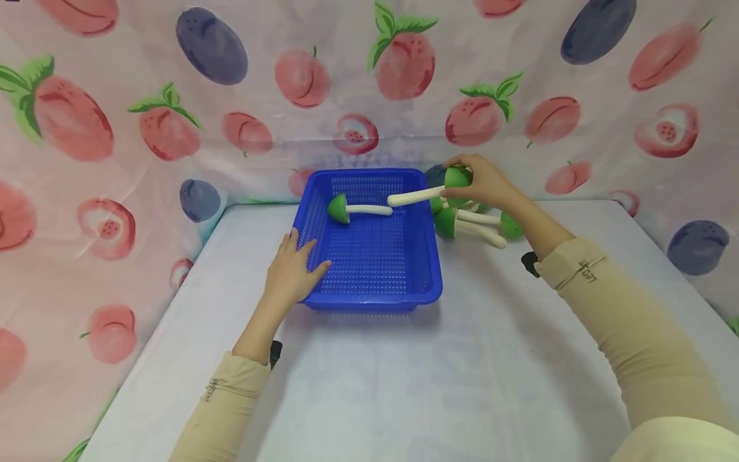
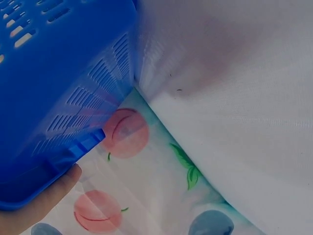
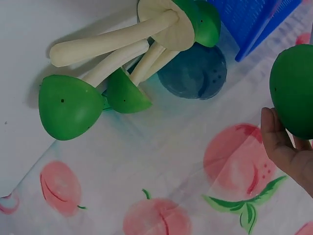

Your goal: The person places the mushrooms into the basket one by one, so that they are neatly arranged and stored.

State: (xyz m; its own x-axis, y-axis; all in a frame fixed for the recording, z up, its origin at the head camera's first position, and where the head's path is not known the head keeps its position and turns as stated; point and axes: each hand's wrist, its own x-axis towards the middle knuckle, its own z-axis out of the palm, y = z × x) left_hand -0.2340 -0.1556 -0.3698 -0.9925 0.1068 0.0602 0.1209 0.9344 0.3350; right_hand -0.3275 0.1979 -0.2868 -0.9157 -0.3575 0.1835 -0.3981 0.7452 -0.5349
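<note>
My right hand point(image 1: 485, 183) grips a toy mushroom by its green cap point(image 1: 457, 179); the pale stem point(image 1: 416, 196) points left over the blue basket's point(image 1: 369, 300) right rim. In the right wrist view the cap point(image 3: 296, 93) lies against the fingers. Another mushroom point(image 1: 368, 210) lies inside the basket near its back, cap to the left. My left hand point(image 1: 291, 273) rests on the basket's left rim with fingers spread, thumb toward the inside. One straight finger point(image 2: 54, 193) shows along the rim's outer side in the left wrist view.
Several more green-capped mushrooms point(image 1: 479, 234) lie in a heap right of the basket, some overlapping. They stand near the back edge of the white table point(image 1: 392, 385). A fruit-patterned cloth point(image 1: 427, 122) hangs behind the table and along its sides.
</note>
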